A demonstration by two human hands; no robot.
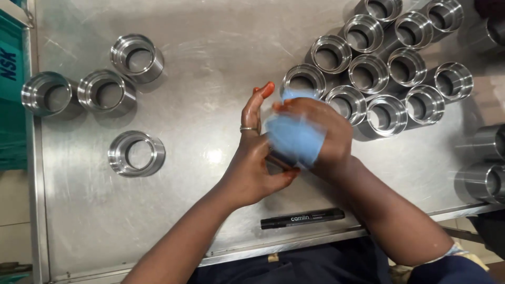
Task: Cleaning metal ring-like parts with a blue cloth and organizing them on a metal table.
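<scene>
Blue cloth (295, 138), orientation blurred

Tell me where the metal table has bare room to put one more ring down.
Bare steel lies between the four metal rings on the left and the left hand, and along the top middle. The cluster of rings at upper right is crowded; the black marker occupies the front edge.

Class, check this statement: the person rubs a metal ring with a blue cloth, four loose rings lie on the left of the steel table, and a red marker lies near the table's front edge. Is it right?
Not quite. The marker is black, not red, as the head view shows. The rest stands: both hands, left hand and right hand, work a blue cloth over a metal ring, and four loose rings lie on the left of the steel table.
</scene>
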